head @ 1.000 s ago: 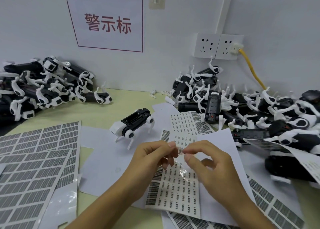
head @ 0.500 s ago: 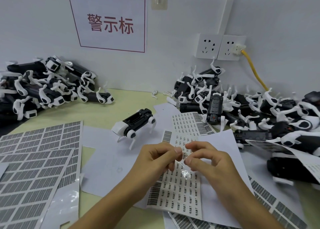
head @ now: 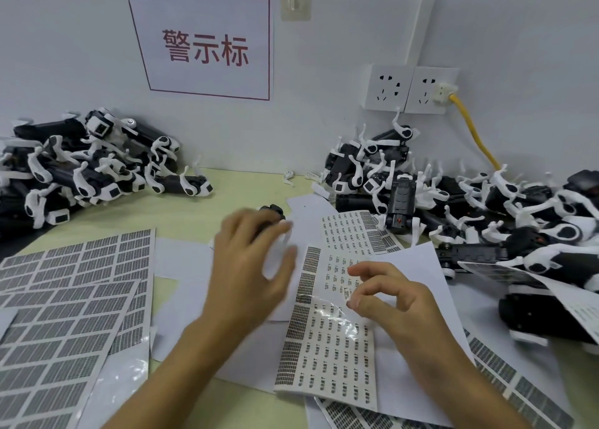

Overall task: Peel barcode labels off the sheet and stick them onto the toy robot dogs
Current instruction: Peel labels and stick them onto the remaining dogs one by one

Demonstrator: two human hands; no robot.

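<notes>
The left hand (head: 249, 266) was blurred and spread, its fingers reaching over the small black-and-white plastic toy robot dog (head: 272, 213) standing at twelve o'clock from it; whether the fingers had touched the dog could not be told, since the hand hid most of it. The right hand (head: 392, 299) hovered over the glossy white barcode label sheet (head: 327, 347), thumb and forefinger curled towards each other. A tiny label seemed to sit at the fingertips (head: 351, 302), but it was too small to be sure.

The step in hand looked like bringing the dog to the label. To do it well, the left hand ought to take the dog by its body, not its thin white legs, and turn a flat face towards the right hand. The label should be kept by one edge so its glue side stayed off the skin, then laid down from one end and smoothed.

At ten o'clock lay a heap of black-and-white dogs (head: 87, 169), and a larger heap (head: 453, 201) at two o'clock. Grey barcode sheets (head: 74, 282) covered the pale yellow-green tabletop (head: 227, 185) at nine o'clock.
</notes>
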